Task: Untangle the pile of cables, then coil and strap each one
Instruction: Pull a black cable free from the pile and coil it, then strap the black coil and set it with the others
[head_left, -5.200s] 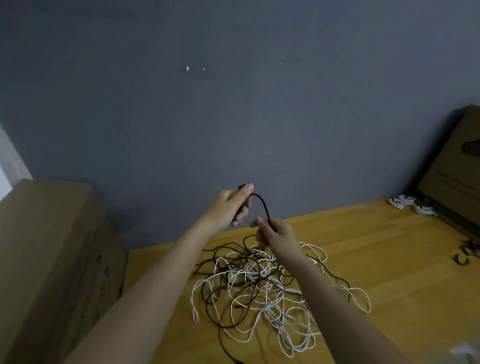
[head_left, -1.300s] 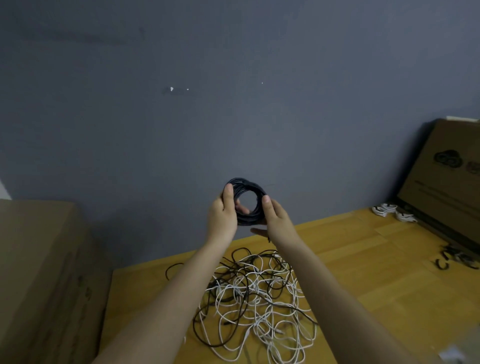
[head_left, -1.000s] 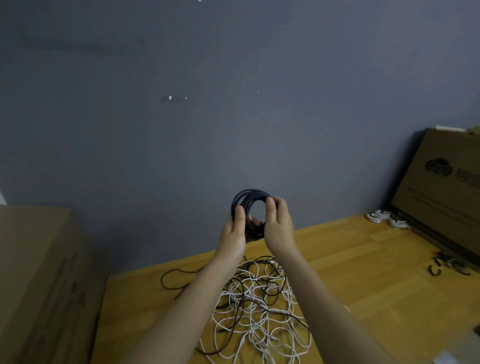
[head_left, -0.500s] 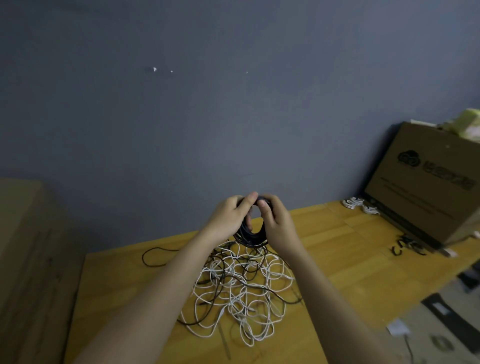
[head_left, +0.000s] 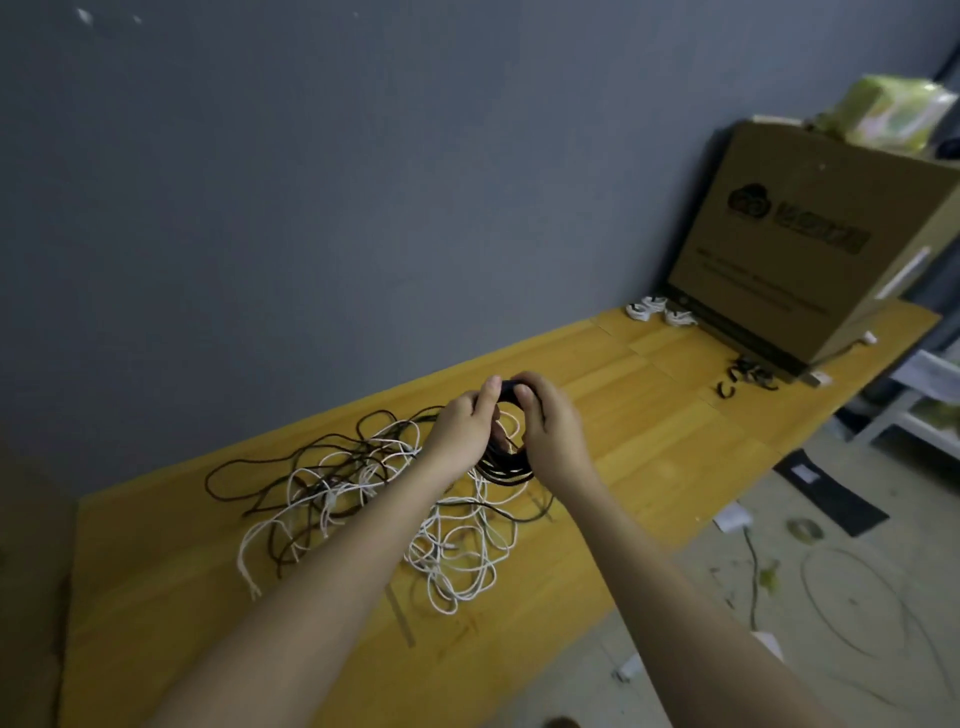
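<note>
A black cable wound into a small coil (head_left: 506, 460) hangs between both hands above the pile. My left hand (head_left: 465, 428) grips the coil's left side, thumb up at its top. My right hand (head_left: 550, 428) grips its right side, and the two thumbs nearly meet at the top. Below them a tangle of white and black cables (head_left: 374, 488) lies spread on the yellow wooden table (head_left: 675, 431). Several black straps (head_left: 745, 376) lie at the table's right, near the box. Small white coiled cables (head_left: 657, 310) sit by the wall at the back right.
A large cardboard box (head_left: 810, 254) stands at the table's right end with a green bag (head_left: 883, 111) on top. A grey wall runs behind the table. To the right the floor (head_left: 831, 597) is littered with scraps and a thin wire loop.
The black cable went from one loop held between my hands to a full coil. Both hands came down with it toward the pile. The view swung right, showing the box and floor.
</note>
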